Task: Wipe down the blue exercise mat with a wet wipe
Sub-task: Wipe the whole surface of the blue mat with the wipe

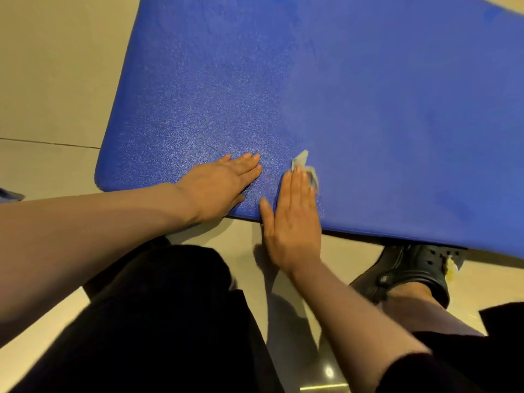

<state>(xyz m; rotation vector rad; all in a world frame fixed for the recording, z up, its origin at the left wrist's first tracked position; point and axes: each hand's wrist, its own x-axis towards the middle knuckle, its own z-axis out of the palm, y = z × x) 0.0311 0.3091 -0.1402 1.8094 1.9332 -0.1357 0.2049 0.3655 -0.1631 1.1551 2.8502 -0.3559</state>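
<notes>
The blue mat [354, 109] lay flat on the tiled floor [56, 80], its near edge just in front of the person's knees. The left hand [224, 182] rested palm down near that edge, fingers [249, 163] straight and together, holding nothing. Just beside it, the right hand [295, 219] pressed flat on a crumpled wet wipe [302, 161], fingers extended over it so that only its far end showed past the fingertips. A black shoe [411, 273] sat on the floor, its toe under the mat's edge.
</notes>
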